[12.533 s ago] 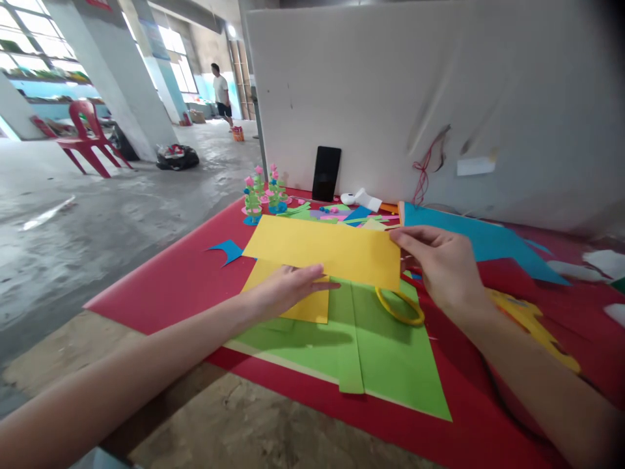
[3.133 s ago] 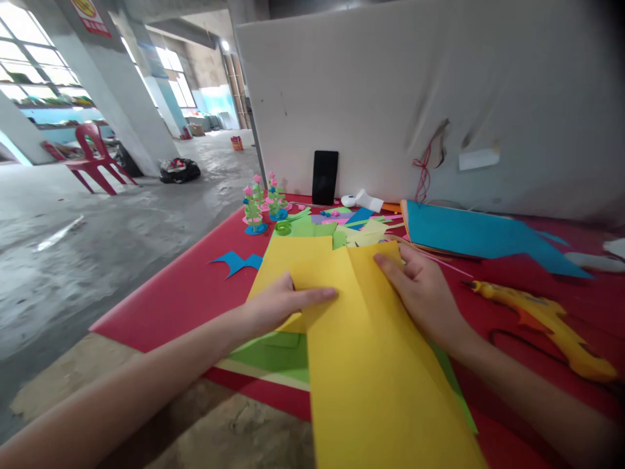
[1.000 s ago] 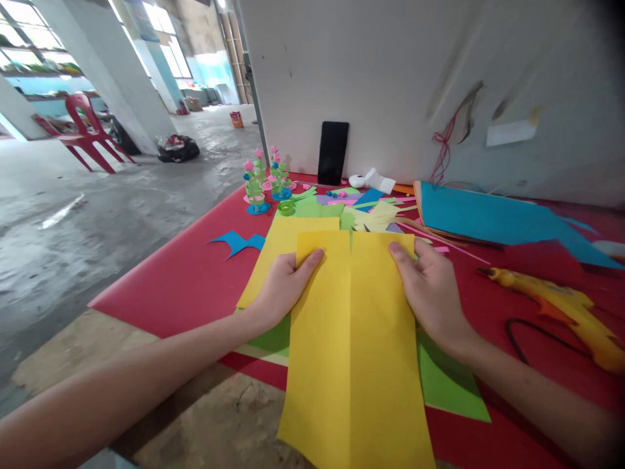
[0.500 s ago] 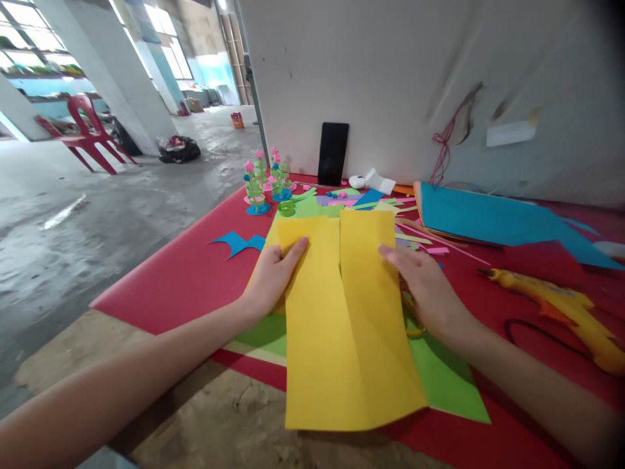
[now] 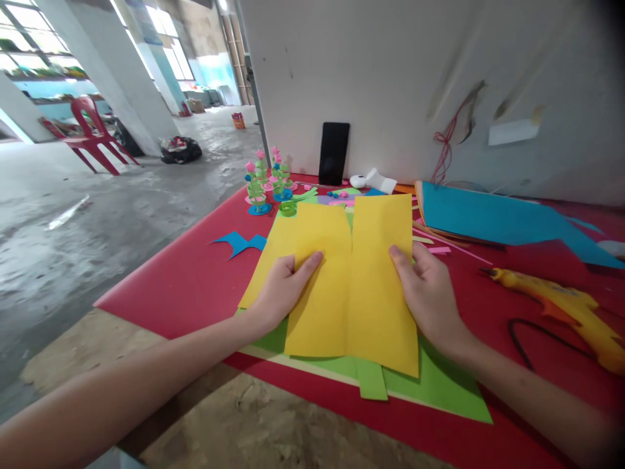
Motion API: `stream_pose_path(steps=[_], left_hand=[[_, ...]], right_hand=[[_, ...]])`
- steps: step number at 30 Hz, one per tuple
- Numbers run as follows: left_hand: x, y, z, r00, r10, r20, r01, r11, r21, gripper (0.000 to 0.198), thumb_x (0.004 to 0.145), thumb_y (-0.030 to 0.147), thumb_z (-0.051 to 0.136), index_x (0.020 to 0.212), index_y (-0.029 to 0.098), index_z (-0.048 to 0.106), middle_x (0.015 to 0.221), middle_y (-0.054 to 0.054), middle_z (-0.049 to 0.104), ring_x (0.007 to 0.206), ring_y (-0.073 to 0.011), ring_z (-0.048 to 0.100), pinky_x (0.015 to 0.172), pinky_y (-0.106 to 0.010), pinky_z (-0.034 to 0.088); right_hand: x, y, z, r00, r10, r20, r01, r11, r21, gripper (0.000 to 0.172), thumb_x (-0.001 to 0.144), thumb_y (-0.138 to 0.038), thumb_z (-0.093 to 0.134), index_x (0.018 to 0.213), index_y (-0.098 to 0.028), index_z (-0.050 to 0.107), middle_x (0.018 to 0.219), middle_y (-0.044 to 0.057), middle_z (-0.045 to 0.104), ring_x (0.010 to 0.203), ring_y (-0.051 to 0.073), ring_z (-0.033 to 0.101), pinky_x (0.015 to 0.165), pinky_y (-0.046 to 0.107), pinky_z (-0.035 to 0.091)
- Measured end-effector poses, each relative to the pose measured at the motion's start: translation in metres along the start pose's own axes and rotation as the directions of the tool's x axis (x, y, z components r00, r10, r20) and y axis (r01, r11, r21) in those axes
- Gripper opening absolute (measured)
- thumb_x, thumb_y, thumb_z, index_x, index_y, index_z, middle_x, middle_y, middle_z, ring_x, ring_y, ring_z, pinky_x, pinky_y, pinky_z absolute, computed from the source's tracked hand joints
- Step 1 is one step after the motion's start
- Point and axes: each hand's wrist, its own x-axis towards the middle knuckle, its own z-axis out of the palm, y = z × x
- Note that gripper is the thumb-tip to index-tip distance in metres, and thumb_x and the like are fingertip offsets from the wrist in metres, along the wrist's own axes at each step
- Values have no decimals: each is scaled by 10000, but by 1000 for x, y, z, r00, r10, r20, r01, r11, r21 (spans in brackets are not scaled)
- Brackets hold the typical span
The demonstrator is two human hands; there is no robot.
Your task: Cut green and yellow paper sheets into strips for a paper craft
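Observation:
A yellow paper sheet (image 5: 349, 299) is held up between my two hands. It is split from its top edge, and a line runs on down its middle; I cannot tell how far the split goes. My left hand (image 5: 288, 286) grips the left half, thumb on the front and fingers behind. On the right half, my right hand (image 5: 424, 286) pinches the outer edge with its thumb in front. Beneath lie another yellow sheet (image 5: 268, 260) and a green sheet (image 5: 454, 384). A green strip (image 5: 374, 381) pokes out below the held paper.
Small paper flower ornaments (image 5: 258, 189) stand at the back left, near a blue paper scrap (image 5: 239, 243). A black phone (image 5: 334, 153) leans on the wall. At right are blue sheets (image 5: 498, 218) and a yellow glue gun (image 5: 551, 296) with its dark cord.
The yellow paper's lower edge has risen and its top has shifted right. Both hands now grip lower along it. The green strip has come into view, while a yellow loop by my right hand is now hidden.

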Motion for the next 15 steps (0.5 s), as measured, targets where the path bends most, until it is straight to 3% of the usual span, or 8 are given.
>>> stream_pose_path(steps=[10, 15], left_hand=[[-2, 5, 2, 999, 22, 31, -22, 1000, -11, 381, 693, 519, 512, 644, 146, 571, 453, 12, 518, 438, -131, 537, 346, -188, 316], [-3, 5, 2, 1000, 17, 14, -17, 1000, -6, 382, 696, 517, 507, 641, 144, 572, 477, 3, 543, 464, -144, 559, 362, -192, 349]], right_hand=[[-3, -3, 2, 995, 97, 18, -98, 992, 75, 252, 773, -467, 454, 880, -249, 525, 609, -11, 484, 437, 128, 381, 401, 263, 319], [-4, -3, 4, 995, 96, -6, -95, 993, 74, 263, 771, -469, 453, 883, -247, 538, 557, -21, 450, 427, 130, 366, 401, 265, 302]])
